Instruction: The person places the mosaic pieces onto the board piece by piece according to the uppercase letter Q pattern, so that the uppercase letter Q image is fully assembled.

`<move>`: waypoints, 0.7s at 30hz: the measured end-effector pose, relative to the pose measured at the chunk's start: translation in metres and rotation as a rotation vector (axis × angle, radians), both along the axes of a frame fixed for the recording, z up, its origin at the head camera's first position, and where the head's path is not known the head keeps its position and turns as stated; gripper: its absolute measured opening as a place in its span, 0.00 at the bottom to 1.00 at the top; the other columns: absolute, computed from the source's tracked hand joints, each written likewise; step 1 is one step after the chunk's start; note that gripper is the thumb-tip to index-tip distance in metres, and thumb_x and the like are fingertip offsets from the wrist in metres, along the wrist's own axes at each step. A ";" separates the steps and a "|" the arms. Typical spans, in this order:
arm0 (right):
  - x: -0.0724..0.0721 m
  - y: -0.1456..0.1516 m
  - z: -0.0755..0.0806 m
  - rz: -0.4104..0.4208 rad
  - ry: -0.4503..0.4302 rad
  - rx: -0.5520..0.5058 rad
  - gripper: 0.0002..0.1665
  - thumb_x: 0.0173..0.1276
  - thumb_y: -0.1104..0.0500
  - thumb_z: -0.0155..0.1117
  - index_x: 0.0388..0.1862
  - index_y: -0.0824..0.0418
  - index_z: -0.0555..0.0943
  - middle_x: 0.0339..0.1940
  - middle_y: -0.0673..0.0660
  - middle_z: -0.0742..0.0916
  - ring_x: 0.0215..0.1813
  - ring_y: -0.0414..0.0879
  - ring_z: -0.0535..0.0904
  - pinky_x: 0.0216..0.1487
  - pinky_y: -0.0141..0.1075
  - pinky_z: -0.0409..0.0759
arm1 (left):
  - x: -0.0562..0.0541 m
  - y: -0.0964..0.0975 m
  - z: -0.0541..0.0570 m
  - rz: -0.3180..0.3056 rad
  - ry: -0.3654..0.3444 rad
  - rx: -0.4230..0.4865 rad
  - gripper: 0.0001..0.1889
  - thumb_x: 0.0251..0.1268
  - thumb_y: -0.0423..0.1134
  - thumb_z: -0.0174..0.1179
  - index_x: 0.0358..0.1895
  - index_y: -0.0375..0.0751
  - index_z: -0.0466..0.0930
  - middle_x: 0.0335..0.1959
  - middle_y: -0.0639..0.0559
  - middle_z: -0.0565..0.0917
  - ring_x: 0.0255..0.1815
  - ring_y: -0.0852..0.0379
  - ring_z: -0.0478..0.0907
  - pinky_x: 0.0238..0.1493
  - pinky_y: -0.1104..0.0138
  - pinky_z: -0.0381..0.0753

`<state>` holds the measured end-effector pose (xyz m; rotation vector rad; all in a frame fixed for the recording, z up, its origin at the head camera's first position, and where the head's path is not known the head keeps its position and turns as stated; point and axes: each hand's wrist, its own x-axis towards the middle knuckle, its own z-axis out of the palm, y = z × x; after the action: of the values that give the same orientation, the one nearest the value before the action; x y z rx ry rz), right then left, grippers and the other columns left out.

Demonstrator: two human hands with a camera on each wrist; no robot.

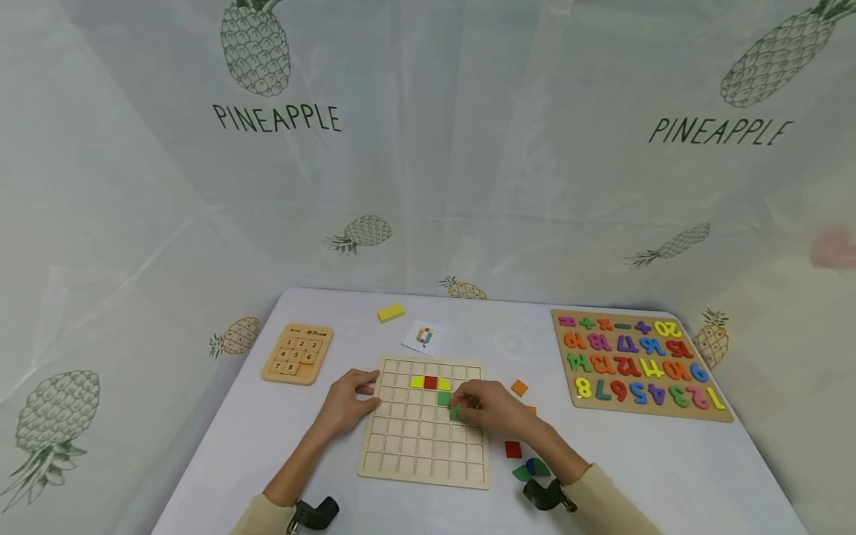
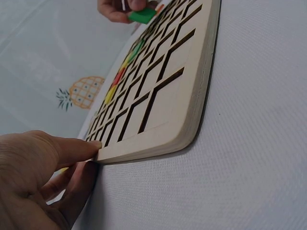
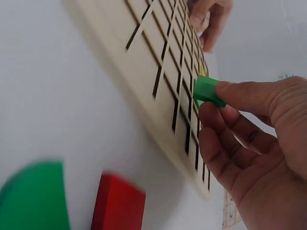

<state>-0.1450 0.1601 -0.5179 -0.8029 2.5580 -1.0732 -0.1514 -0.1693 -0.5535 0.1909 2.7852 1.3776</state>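
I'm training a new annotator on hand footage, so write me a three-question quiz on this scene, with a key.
1. Which hand pinches a green piece?
2. True or false: on the grid board, the red square sits between two yellow pieces.
3. The left hand touches: A) the yellow block; B) the grid board; C) the picture card.

Key: 1. The right hand. 2. True. 3. B.

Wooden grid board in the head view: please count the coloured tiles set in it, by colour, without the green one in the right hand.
Yellow quarter-circle tiles: 2
Red square tile: 1
Green square tile: 1
Total: 4
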 end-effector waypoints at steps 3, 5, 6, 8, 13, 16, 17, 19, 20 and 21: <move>-0.002 -0.009 -0.002 0.010 0.006 -0.011 0.06 0.69 0.60 0.68 0.44 0.53 0.84 0.36 0.41 0.83 0.38 0.37 0.77 0.41 0.31 0.78 | 0.000 0.000 0.001 -0.004 0.002 0.001 0.30 0.55 0.31 0.74 0.64 0.35 0.79 0.52 0.49 0.82 0.46 0.56 0.83 0.48 0.62 0.83; -0.002 -0.014 -0.004 0.012 0.007 -0.003 0.05 0.69 0.60 0.69 0.43 0.52 0.84 0.35 0.40 0.82 0.37 0.36 0.76 0.41 0.30 0.78 | 0.000 0.000 0.001 -0.007 0.003 0.005 0.30 0.55 0.31 0.74 0.64 0.35 0.79 0.52 0.49 0.82 0.46 0.57 0.83 0.48 0.62 0.83; -0.002 -0.017 -0.005 0.012 0.008 0.000 0.05 0.69 0.59 0.69 0.42 0.52 0.85 0.34 0.40 0.82 0.37 0.36 0.76 0.41 0.31 0.78 | 0.000 0.000 0.001 -0.008 0.006 0.007 0.30 0.55 0.31 0.74 0.64 0.35 0.79 0.52 0.49 0.82 0.46 0.56 0.83 0.47 0.62 0.83; -0.002 -0.022 -0.005 0.007 0.010 0.008 0.04 0.69 0.59 0.70 0.41 0.52 0.85 0.34 0.40 0.82 0.37 0.36 0.76 0.41 0.31 0.77 | 0.000 0.000 0.000 -0.010 0.005 0.011 0.29 0.55 0.31 0.74 0.64 0.35 0.79 0.51 0.49 0.82 0.45 0.56 0.83 0.47 0.63 0.83; -0.002 -0.027 -0.006 -0.024 0.034 0.031 0.04 0.67 0.58 0.71 0.39 0.51 0.85 0.33 0.40 0.82 0.36 0.35 0.76 0.40 0.30 0.77 | 0.000 -0.001 -0.001 -0.012 0.006 0.004 0.30 0.55 0.31 0.74 0.64 0.35 0.79 0.52 0.49 0.82 0.45 0.57 0.83 0.47 0.63 0.83; -0.002 -0.028 -0.008 -0.042 0.038 0.040 0.04 0.67 0.58 0.71 0.39 0.50 0.85 0.33 0.39 0.82 0.36 0.35 0.76 0.40 0.30 0.78 | 0.001 -0.001 0.000 -0.011 -0.002 0.010 0.29 0.55 0.31 0.74 0.64 0.36 0.79 0.52 0.49 0.82 0.46 0.57 0.83 0.47 0.62 0.83; -0.002 -0.028 -0.009 -0.045 0.039 0.043 0.04 0.67 0.58 0.71 0.39 0.50 0.85 0.33 0.39 0.82 0.36 0.34 0.75 0.40 0.30 0.77 | 0.001 -0.001 0.000 -0.010 -0.006 0.014 0.29 0.55 0.31 0.74 0.64 0.36 0.79 0.52 0.49 0.82 0.46 0.57 0.83 0.47 0.62 0.83; -0.003 -0.028 -0.010 -0.050 0.040 0.048 0.03 0.67 0.58 0.71 0.39 0.50 0.85 0.34 0.39 0.81 0.36 0.34 0.75 0.39 0.30 0.77 | 0.001 -0.001 0.001 -0.009 -0.006 0.017 0.29 0.55 0.31 0.74 0.64 0.36 0.79 0.51 0.49 0.82 0.46 0.57 0.83 0.47 0.62 0.83; -0.003 -0.028 -0.010 -0.049 0.044 0.050 0.03 0.67 0.58 0.71 0.38 0.49 0.85 0.34 0.39 0.81 0.36 0.34 0.75 0.40 0.30 0.77 | 0.000 0.000 0.001 -0.009 -0.003 0.019 0.29 0.55 0.31 0.74 0.63 0.36 0.79 0.51 0.49 0.82 0.45 0.57 0.83 0.47 0.62 0.83; -0.003 -0.029 -0.010 -0.047 0.050 0.052 0.03 0.67 0.57 0.71 0.38 0.49 0.86 0.35 0.39 0.81 0.36 0.34 0.75 0.40 0.30 0.77 | 0.000 0.000 0.001 -0.009 0.000 0.020 0.29 0.55 0.31 0.74 0.63 0.35 0.79 0.51 0.49 0.82 0.45 0.57 0.83 0.47 0.62 0.83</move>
<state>-0.1481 0.1316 -0.5282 -0.7694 2.6476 -1.0085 -0.1510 -0.1696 -0.5523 0.2030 2.7679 1.4038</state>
